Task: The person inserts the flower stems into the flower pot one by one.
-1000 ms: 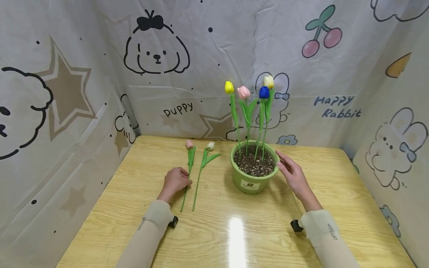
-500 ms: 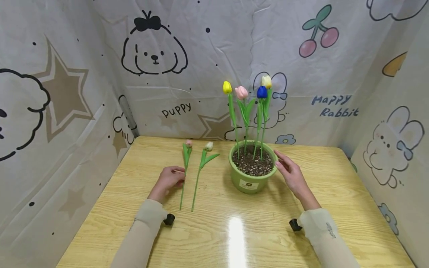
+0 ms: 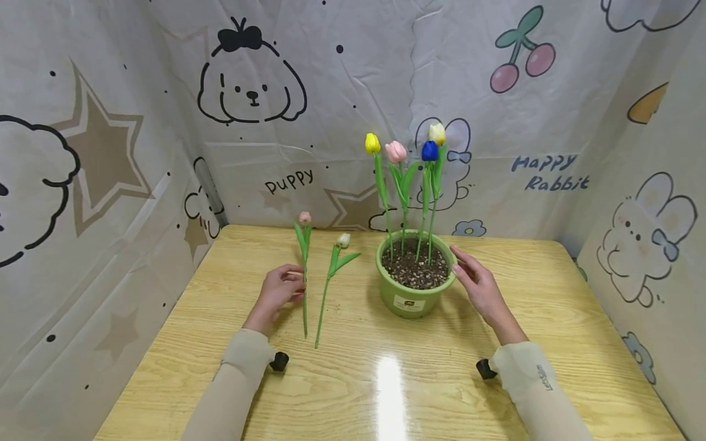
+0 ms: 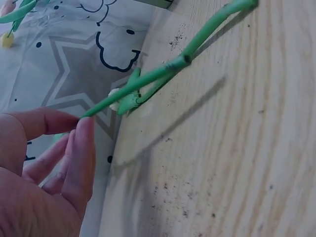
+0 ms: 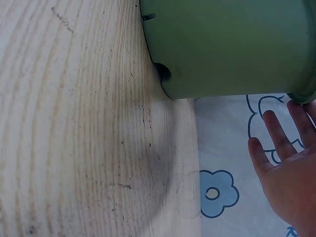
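Note:
My left hand (image 3: 280, 288) pinches the thin green stem of an artificial pink tulip (image 3: 303, 239) between thumb and fingertips. In the left wrist view that stem (image 4: 123, 91) slants over the table, its shadow lying apart from it. Just right of it a white tulip (image 3: 333, 262) lies flat on the wood. My right hand (image 3: 481, 288) is at the right side of a green flowerpot (image 3: 386, 288), fingers extended along its rim; in the right wrist view the fingertips (image 5: 295, 109) meet the rim. Yellow, pink, blue and cream tulips stand upright in the pot's soil (image 3: 416, 277).
The wooden table (image 3: 342, 392) has specks of soil on it. A printed cloth (image 3: 353, 79) hangs behind the table and along both sides. The potted flower heads, such as the yellow tulip (image 3: 372, 143), rise high above the rim.
My left hand has drawn slightly left with the pink tulip's stem; the flower head has risen and the stem has turned more upright. The right hand stays at the pot.

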`<action>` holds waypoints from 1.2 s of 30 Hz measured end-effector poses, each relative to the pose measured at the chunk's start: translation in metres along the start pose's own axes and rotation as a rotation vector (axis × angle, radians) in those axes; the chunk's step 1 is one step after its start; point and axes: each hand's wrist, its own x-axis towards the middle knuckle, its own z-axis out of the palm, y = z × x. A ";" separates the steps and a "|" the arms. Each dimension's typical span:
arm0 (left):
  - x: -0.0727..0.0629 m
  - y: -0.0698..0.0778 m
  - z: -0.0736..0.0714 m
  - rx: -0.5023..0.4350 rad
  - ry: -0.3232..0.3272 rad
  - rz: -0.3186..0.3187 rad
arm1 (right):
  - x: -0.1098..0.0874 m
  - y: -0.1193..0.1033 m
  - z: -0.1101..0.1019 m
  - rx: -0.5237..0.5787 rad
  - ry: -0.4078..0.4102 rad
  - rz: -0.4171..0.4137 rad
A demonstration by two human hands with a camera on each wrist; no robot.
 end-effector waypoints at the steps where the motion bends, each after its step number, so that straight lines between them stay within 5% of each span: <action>1: 0.000 0.001 0.000 -0.006 0.005 0.008 | 0.000 0.000 0.000 0.003 0.000 0.003; 15: -0.010 0.029 0.009 -0.077 0.015 0.203 | 0.000 0.000 0.001 0.021 -0.001 0.015; 36: -0.024 0.090 0.057 -0.226 0.007 0.479 | 0.000 -0.001 0.001 0.023 0.007 0.007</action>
